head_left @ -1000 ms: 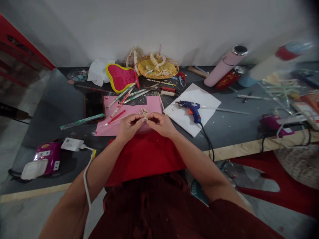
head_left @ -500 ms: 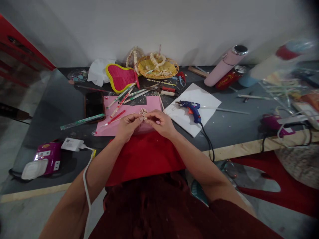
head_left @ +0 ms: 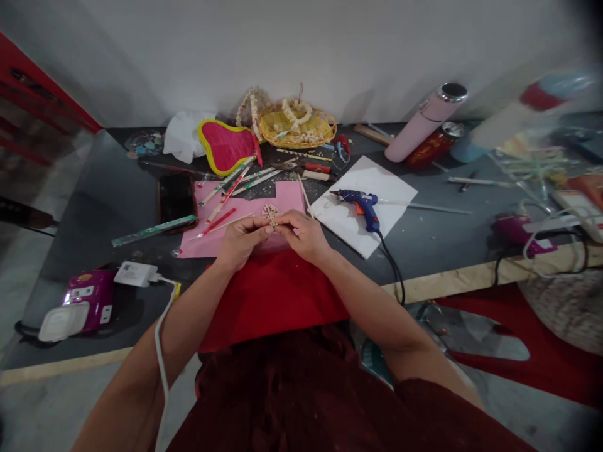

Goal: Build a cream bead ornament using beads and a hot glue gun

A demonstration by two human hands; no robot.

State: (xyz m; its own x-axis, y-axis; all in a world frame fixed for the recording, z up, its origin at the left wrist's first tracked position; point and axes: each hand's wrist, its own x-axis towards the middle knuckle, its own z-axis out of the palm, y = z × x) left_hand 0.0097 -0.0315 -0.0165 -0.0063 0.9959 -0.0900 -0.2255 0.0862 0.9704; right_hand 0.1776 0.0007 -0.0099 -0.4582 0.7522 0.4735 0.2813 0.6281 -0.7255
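Between my hands is a small pale beaded piece (head_left: 270,212), pinched at its lower edge above a pink sheet (head_left: 257,206). My left hand (head_left: 244,240) grips it from the left with thumb and fingertips. On its right side, my right hand (head_left: 301,233) pinches it too, the fingertips of both hands nearly touching. What exactly the fingertips cover is hidden. Red cloth (head_left: 277,301) lies below the hands. A blue glue gun (head_left: 360,204) rests on a white board (head_left: 389,182) to the right.
A yellow basket (head_left: 325,129) with pale pieces stands by the wall, beside a red-and-yellow shape (head_left: 228,147). Pliers (head_left: 311,171), a phone (head_left: 176,199) and wrapped sticks surround the pink sheet. A pink flask (head_left: 424,122) stands right; a purple power block (head_left: 94,298) sits left.
My right hand's fingers have closed in slightly toward the left hand, and the beaded piece has turned a little between them. The view has shifted slightly.
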